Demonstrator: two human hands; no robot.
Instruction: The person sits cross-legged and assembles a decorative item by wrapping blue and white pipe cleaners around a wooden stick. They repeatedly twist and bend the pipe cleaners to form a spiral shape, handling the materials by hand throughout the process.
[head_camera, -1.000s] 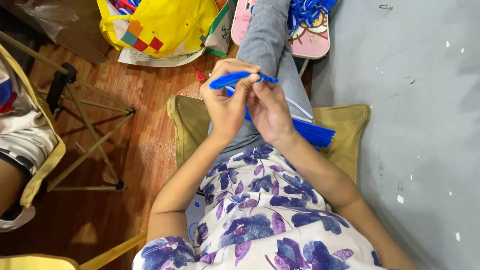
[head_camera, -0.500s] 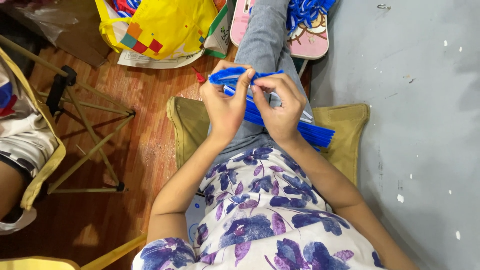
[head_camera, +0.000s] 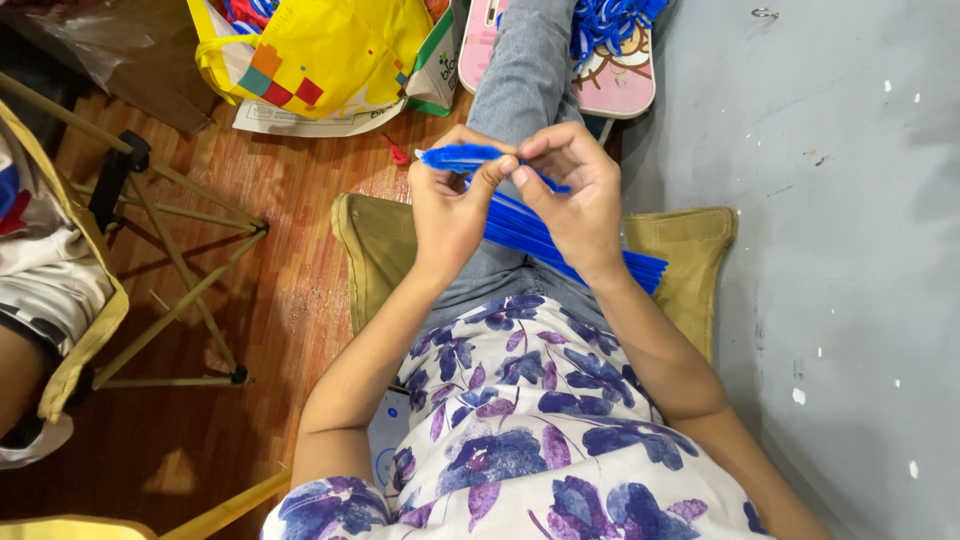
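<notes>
I sit on a tan folding stool (head_camera: 370, 250) and look down at my lap. My left hand (head_camera: 450, 205) pinches the end of a bundle of thin blue plastic strips (head_camera: 540, 235) that runs across my thigh toward the right. My right hand (head_camera: 575, 195) meets it from the other side, thumb and fingers closed on the same blue strips just beside the left thumb. The strips' far end sticks out past my right wrist over the stool's edge.
A yellow bag (head_camera: 320, 50) and a pink board (head_camera: 620, 80) carrying more blue strips (head_camera: 605, 20) lie ahead on the wooden floor. Another person (head_camera: 40, 270) sits at the left on a folding chair (head_camera: 170, 230). A grey wall (head_camera: 850, 250) is at the right.
My hands have shifted slightly along the blue strips, and the right fingers have closed in nearer the left thumb. The bundle stays across my lap.
</notes>
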